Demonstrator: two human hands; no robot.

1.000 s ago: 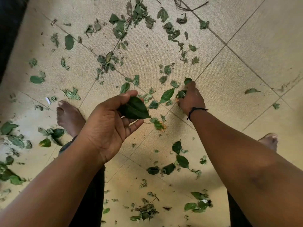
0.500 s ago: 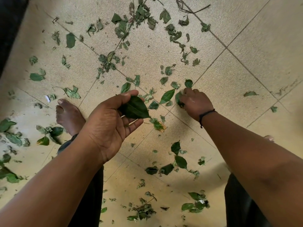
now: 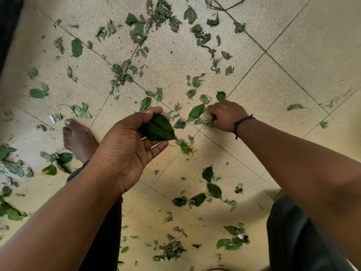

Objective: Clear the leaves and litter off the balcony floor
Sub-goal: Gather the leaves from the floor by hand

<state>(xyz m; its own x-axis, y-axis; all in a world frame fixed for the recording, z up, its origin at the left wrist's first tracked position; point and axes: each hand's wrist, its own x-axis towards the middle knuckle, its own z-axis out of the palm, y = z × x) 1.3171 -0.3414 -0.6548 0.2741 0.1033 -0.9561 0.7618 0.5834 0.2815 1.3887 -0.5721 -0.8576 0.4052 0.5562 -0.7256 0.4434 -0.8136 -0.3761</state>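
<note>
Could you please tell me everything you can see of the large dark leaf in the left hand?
The large dark leaf is deep green, glossy and whole, with a pale midrib and a pointed tip aimed right and downward. It looks fresh, not withered. The left hand, palm up above the tiled floor, holds it at its broad end, thumb curled over the top and fingers beneath. It hangs clear of the floor, and no other leaf touches it.

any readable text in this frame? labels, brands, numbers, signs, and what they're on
None. No readable text, brand, number or sign shows anywhere.
The white scrap on the tiled floor is too small to tell whether it bears print.
The black wristband by the right hand carries no visible marking.
</note>
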